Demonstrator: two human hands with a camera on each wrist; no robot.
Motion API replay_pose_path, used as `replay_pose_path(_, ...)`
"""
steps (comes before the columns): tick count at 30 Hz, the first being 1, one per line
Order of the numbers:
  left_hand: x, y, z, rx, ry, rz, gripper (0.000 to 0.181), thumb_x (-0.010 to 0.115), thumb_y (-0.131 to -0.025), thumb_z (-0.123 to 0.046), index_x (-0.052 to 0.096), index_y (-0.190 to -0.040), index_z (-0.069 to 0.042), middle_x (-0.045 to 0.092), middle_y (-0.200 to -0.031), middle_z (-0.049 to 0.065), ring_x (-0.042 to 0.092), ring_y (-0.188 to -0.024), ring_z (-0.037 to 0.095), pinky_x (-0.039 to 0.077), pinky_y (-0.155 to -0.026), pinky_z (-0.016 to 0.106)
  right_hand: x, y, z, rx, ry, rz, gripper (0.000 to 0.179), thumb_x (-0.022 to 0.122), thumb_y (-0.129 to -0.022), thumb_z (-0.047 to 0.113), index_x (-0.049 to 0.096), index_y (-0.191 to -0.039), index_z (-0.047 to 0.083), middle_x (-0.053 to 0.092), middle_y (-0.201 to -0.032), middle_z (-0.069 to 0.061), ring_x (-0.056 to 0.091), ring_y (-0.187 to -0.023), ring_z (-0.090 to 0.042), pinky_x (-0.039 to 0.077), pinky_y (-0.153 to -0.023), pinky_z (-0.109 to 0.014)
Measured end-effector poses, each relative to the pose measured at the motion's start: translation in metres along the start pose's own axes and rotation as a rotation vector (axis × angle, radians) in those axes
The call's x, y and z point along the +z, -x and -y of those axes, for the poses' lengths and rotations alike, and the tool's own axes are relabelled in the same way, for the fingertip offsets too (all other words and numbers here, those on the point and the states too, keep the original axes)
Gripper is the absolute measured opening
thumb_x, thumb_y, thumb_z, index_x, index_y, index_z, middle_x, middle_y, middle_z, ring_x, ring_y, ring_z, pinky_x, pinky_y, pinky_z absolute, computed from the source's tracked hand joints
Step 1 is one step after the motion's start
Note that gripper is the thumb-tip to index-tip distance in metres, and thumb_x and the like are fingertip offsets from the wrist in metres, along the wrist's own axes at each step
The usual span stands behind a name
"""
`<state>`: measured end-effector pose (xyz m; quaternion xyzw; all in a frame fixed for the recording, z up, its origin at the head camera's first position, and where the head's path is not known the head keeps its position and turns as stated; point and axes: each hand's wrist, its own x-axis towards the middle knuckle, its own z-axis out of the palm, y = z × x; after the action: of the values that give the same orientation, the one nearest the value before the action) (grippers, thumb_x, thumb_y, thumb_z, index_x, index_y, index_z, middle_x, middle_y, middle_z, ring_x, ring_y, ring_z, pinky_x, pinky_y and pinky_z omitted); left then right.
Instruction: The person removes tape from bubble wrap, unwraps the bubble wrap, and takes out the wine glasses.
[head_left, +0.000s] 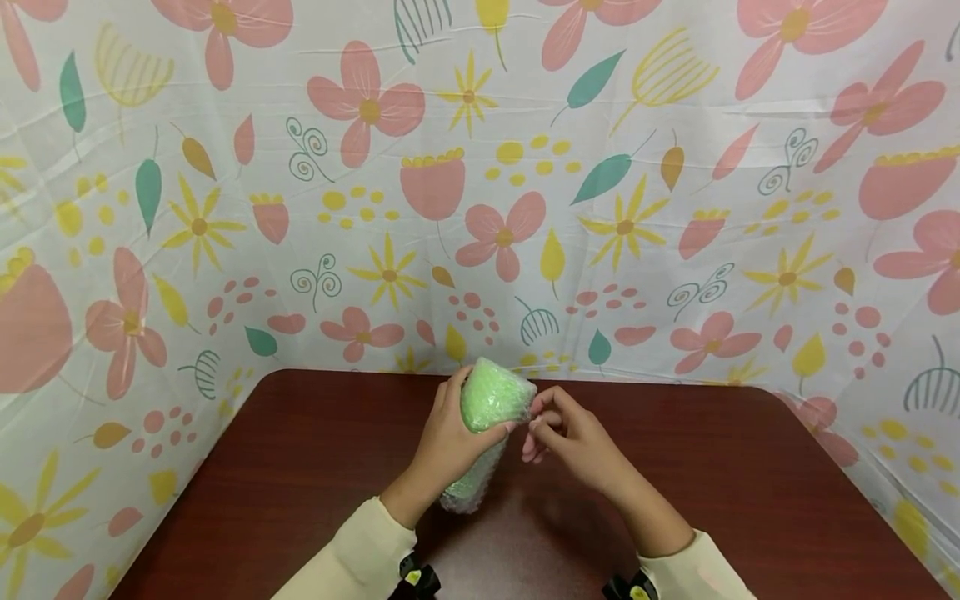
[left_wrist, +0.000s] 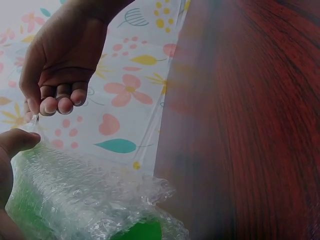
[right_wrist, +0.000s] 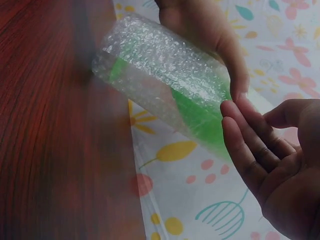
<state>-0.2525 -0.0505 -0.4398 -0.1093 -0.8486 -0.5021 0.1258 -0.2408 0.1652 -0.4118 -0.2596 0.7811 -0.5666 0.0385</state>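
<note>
A green object wrapped in clear bubble wrap (head_left: 497,396) is held tilted over the table. My left hand (head_left: 450,437) grips it around its upper part, with the thumb across the near side. Close to its right end, my right hand (head_left: 573,437) pinches a thin corner of the wrap between thumb and index finger. The left wrist view shows that pulled-up corner by the right hand (left_wrist: 67,55), whose other fingers curl loosely. Green shows through the bubble wrap (right_wrist: 160,65) in the right wrist view; the object's own kind is hidden by the wrapping.
A dark red-brown wooden table (head_left: 315,500) lies beneath both hands. Behind it and at the sides hangs a white cloth (head_left: 525,308) printed with flowers and leaves. Black bands (head_left: 416,579) sit at the wrists, by cream sleeves (head_left: 352,550).
</note>
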Motion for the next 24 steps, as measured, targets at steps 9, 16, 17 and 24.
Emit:
replay_pose_path(9, 0.0002, -0.0001, 0.0002, -0.002, -0.009, 0.006, 0.098, 0.085, -0.077, -0.049, 0.031, -0.156, -0.026, 0.045, -0.139, 0.009, 0.056, -0.111, 0.028, 0.051, -0.09, 0.048, 0.0003, 0.0004, -0.0003, 0.014, 0.058, 0.012, 0.014, 0.049, -0.107, 0.011, 0.051, -0.117, 0.0, 0.069, -0.08, -0.017, 0.073, -0.075, -0.033, 0.06, -0.07, -0.041)
replay_pose_path(16, 0.0012, 0.0008, -0.0004, 0.032, -0.079, -0.026, 0.098, 0.085, -0.079, -0.047, 0.03, -0.156, -0.026, 0.045, -0.138, 0.012, 0.058, -0.109, 0.03, 0.052, -0.088, 0.048, 0.0007, -0.0002, -0.001, 0.036, 0.084, 0.024, 0.017, 0.047, -0.107, 0.01, 0.052, -0.12, -0.001, 0.069, -0.081, -0.016, 0.073, -0.075, -0.029, 0.06, -0.07, -0.037)
replay_pose_path(17, 0.0013, 0.0011, -0.0003, 0.037, -0.093, -0.035, 0.098, 0.085, -0.079, -0.047, 0.03, -0.156, -0.026, 0.046, -0.139, 0.012, 0.058, -0.109, 0.031, 0.052, -0.088, 0.048, 0.001, -0.0002, -0.001, 0.038, 0.085, 0.027, 0.018, 0.047, -0.107, 0.01, 0.052, -0.12, -0.001, 0.07, -0.081, -0.016, 0.073, -0.075, -0.029, 0.06, -0.07, -0.038)
replay_pose_path(24, 0.0021, 0.002, 0.0019, 0.083, -0.196, -0.106, 0.098, 0.086, -0.077, -0.045, 0.031, -0.156, -0.024, 0.048, -0.137, 0.013, 0.058, -0.107, 0.032, 0.05, -0.088, 0.05, 0.0041, -0.0002, 0.0, 0.071, 0.08, 0.041, 0.022, 0.046, -0.108, 0.011, 0.048, -0.125, -0.001, 0.071, -0.084, -0.015, 0.074, -0.079, -0.028, 0.06, -0.071, -0.037)
